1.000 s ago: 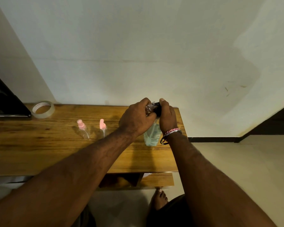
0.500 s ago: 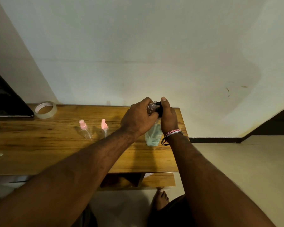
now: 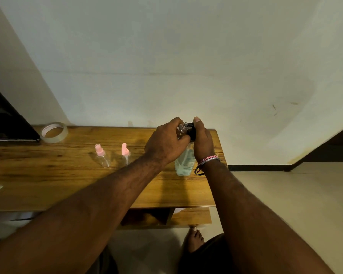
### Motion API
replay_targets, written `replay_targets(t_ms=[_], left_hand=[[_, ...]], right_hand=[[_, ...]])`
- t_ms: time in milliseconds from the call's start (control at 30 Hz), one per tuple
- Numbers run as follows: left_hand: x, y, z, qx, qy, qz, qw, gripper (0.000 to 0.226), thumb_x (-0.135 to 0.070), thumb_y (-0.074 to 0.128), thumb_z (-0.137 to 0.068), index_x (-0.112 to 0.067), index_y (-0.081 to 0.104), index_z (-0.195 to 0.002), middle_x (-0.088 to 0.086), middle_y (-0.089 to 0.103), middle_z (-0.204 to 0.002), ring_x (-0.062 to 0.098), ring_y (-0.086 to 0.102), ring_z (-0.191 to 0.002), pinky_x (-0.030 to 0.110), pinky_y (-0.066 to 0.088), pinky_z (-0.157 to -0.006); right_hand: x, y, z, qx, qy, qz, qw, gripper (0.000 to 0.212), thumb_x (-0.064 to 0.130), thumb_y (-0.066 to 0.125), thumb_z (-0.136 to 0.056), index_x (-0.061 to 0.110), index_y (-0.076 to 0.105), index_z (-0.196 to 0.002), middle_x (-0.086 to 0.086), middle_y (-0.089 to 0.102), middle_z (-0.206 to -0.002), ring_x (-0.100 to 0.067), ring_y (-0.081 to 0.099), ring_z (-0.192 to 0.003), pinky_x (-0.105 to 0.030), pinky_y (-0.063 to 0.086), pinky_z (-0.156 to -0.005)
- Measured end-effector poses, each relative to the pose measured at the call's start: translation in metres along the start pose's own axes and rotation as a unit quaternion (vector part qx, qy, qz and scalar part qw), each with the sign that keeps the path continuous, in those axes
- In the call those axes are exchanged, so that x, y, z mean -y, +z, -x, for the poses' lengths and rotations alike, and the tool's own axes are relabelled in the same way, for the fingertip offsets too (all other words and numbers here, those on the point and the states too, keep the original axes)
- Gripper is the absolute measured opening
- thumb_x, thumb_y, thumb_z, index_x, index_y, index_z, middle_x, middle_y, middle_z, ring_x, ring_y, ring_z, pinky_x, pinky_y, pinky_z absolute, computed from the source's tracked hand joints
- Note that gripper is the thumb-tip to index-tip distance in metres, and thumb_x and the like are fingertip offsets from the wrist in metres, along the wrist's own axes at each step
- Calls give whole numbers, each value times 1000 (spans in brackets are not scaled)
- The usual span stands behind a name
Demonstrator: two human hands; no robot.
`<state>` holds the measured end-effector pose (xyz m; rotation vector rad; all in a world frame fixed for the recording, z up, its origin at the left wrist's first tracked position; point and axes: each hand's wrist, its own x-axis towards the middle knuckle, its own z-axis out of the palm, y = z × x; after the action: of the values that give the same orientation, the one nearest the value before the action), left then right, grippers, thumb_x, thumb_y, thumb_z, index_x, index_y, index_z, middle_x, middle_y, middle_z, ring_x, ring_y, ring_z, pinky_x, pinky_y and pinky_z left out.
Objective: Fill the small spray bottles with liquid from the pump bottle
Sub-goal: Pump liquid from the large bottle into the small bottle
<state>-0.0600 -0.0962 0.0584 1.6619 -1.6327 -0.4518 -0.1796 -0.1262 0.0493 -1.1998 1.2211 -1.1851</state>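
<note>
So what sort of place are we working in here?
Probably a room in a home, not a lab or workshop: a plain wooden table pushed against a bare painted wall, a tiled floor with a dark skirting, and a roll of clear tape lying about.

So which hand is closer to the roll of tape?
Left. The left hand holds a small bottle near the middle of the table, with the tape far off to its left. The right hand is farther right, on the pump bottle.

On the brown wooden table [image 3: 48, 175]: two small clear bottles — one capped [image 3: 101, 158], one open [image 3: 182, 129] — one loose pink sprayer [image 3: 125, 152], one clear pump bottle of greenish liquid [image 3: 183, 163], one clear tape roll [image 3: 54, 132].
</note>
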Motion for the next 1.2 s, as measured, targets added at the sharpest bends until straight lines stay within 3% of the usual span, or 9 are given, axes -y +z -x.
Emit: replay_targets(t_ms=[200,400,600,800,900,1200], left_hand=[[-3,-2,-1,3,-3,5,1000,19,-33,70,-93,-26,62,-109,-9,70,-86,15,66,-75,45,61,-68],[-4,-2,-1,0,-1,7,1000,21,-33,70,-93,-24,63,-110,-7,71,-87,17,67,-76,42,60,-67],[-3,0,-1,0,-9,-3,1000,19,-32,70,-92,-26,62,-108,-8,69,-86,17,65,-75,33,53,-62],[-3,-1,0,6,-4,12,1000,19,-33,69,-90,-27,62,-106,-10,69,-83,16,66,-73,42,60,-65],[-4,-2,0,2,-6,13,1000,20,-34,68,-89,-28,62,-107,-10,69,-84,16,66,-74,45,61,-67],[-4,-2,-1,2,2,10,1000,19,-32,70,-93,-26,62,-109,-9,69,-85,15,66,-74,43,61,-67]], right_hand=[[1,1,2,-4,-6,9,1000,50,50,44,-106,21,76,-79,5,76,-76,-3,69,-75,-16,52,-69],[6,1,3,-12,-1,-6,1000,48,40,43,-108,20,72,-75,9,72,-68,2,65,-66,-12,51,-63],[9,0,2,-13,4,-15,1000,42,34,45,-108,16,65,-76,4,65,-73,1,58,-63,-21,48,-66],[1,-2,1,10,-1,12,1000,50,42,42,-109,16,75,-82,4,76,-77,-4,68,-76,-14,52,-67],[1,-1,0,10,-7,19,1000,51,44,40,-109,19,76,-83,2,78,-81,-7,71,-80,-18,53,-71],[4,-1,1,1,-1,7,1000,49,39,41,-109,20,73,-78,10,74,-69,3,67,-68,-10,49,-62]])
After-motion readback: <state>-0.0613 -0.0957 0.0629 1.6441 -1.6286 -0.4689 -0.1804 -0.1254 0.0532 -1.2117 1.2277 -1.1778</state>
